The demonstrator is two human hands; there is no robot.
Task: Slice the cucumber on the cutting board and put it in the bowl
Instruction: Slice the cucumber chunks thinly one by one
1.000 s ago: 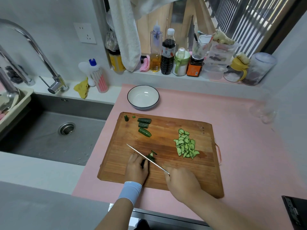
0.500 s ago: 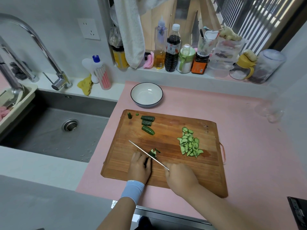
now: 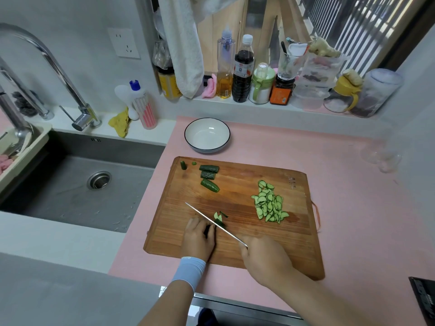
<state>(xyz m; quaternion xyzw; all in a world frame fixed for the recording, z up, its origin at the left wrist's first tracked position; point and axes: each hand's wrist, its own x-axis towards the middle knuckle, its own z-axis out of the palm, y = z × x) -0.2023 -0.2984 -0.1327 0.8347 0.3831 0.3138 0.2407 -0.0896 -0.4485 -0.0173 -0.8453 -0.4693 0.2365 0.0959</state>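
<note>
A: Where is the cucumber [image 3: 220, 222]?
B: On the board [image 3: 270, 245], towards its front left. It is a short dark-green stub right at the left fingertips, with a couple of thin pieces leaning just past the blade.
A: What is the left hand [image 3: 199, 241] doing?
B: It lies knuckles up, fingers curled down over the stub, pinning it to the wood. A bit of dark skin shows between the fingers.
A: And the right hand [image 3: 264, 257]?
B: It is closed round the knife's handle, which is hidden in the fist. The knife [image 3: 213, 222] runs from there up and left, its blade across the stub and close against the left fingers. The tip reaches beyond the left hand, over bare wood.
A: So the hands are close?
B: Near each other, but not touching. The blade spans the gap, and the cucumber sits between them, nearer the left.
A: The other cucumber bits?
B: A pile of slices [image 3: 269, 205] lies on the right half of the board, well apart from both hands. Three chunks [image 3: 209, 176] lie near the far left corner, with two small end bits beside them.
A: The bowl [image 3: 207, 136]?
B: It is white with a dark rim, on the pink mat [image 3: 364, 208] just behind the board's far edge.
A: Around that?
B: A sink [image 3: 77, 198] to the left and bottles [image 3: 242, 74] on the ledge behind.
</note>
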